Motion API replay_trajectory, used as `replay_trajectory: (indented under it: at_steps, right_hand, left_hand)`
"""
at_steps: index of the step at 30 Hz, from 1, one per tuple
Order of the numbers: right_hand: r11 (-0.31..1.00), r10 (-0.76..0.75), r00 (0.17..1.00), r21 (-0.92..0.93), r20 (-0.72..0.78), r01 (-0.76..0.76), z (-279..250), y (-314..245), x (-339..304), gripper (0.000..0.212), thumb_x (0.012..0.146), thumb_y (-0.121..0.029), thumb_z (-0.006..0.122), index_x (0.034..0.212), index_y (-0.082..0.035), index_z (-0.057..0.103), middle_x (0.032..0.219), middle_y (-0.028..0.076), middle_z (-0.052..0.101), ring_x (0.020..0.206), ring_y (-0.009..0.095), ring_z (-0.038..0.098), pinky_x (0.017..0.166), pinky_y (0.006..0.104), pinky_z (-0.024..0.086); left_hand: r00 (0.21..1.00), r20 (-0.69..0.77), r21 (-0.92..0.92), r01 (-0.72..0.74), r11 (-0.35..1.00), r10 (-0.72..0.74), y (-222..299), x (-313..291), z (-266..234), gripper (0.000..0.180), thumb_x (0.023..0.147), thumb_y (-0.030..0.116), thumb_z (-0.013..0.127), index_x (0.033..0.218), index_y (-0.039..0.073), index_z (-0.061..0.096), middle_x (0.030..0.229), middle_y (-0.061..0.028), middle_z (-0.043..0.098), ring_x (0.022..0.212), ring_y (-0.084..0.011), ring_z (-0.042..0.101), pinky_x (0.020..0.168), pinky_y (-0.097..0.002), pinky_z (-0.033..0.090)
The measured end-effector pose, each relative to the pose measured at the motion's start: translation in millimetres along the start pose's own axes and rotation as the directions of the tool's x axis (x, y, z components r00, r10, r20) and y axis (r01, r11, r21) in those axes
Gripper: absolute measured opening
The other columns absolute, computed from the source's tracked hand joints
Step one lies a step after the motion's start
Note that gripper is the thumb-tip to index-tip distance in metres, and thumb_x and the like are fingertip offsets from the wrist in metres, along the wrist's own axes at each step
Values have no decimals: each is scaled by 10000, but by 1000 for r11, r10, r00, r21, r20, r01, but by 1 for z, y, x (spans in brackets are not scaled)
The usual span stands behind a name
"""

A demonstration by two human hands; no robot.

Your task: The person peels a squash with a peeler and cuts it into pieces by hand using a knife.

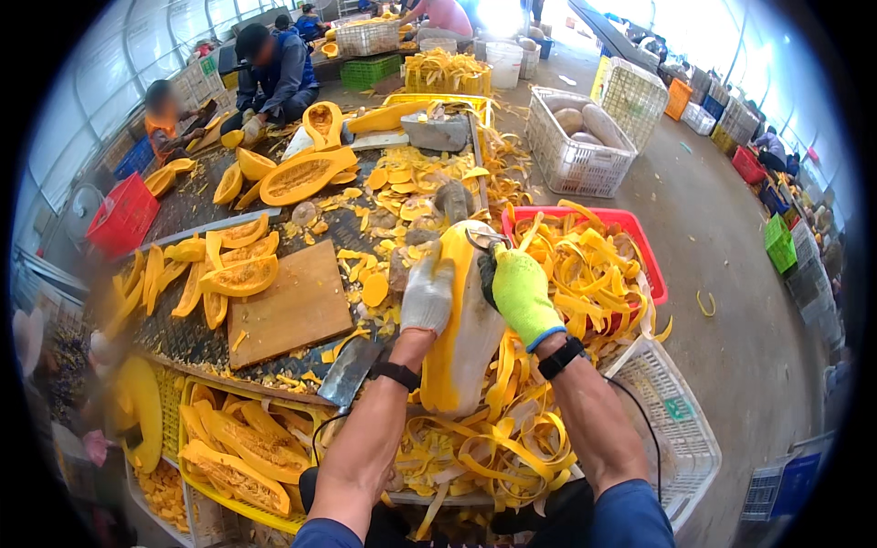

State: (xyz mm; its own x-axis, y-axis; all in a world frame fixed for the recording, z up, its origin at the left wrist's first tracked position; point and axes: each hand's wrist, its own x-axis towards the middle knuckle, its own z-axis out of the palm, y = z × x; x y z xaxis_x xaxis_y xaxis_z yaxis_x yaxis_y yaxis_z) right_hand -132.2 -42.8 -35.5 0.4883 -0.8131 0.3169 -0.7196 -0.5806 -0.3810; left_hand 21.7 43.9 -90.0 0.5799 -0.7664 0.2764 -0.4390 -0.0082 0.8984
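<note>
A long, partly peeled pumpkin lies lengthwise in front of me, orange flesh on its left side and pale skin on its right. My left hand, in a whitish glove, grips its left side. In a yellow-green glove, my right hand is closed round a peeler, whose metal head touches the pumpkin's far end. A cleaver rests beside my left forearm at the table edge. Curled peel strips heap up below the pumpkin.
Left of the pumpkin are a wooden board and cut pumpkin pieces. A red crate of peels stands at right, a white crate near my right elbow, a yellow crate of halves at lower left. Co-workers sit beyond the table.
</note>
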Motion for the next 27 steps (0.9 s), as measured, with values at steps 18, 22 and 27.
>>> replay_trajectory:
  at_steps: [18, 22, 27]
  right_hand:
    - [999, -11, 999, -34, 41, 13, -5, -24, 12, 317, 1033, -296, 570, 1109, -47, 752, 957, 252, 757, 905, 448, 741, 816, 541, 593]
    - [998, -56, 998, 16, -16, 56, 6, 31, 39, 352, 988, -314, 594, 945, -28, 796, 894, 283, 745, 886, 474, 733, 793, 554, 579]
    - [995, 45, 959, -100, 278, -18, -31, 1, 38, 251, 951, -237, 655, 1041, -54, 802, 1081, 239, 781, 1042, 411, 760, 904, 471, 602]
  left_hand:
    - [962, -119, 478, -162, 863, 247, 38, -100, 2, 1120, 778, 532, 899, 1642, 69, 356, 1540, -335, 425, 1349, -537, 476, 1104, -574, 453]
    - [943, -134, 534, -189, 824, 303, 57, -99, 19, 1015, 766, 501, 887, 1577, 95, 433, 1477, -323, 461, 1251, -526, 511, 1051, -592, 467]
    - [927, -147, 555, -211, 805, 345, 50, -105, 12, 1011, 777, 520, 873, 1579, 92, 430, 1463, -316, 471, 1239, -519, 515, 1058, -607, 459]
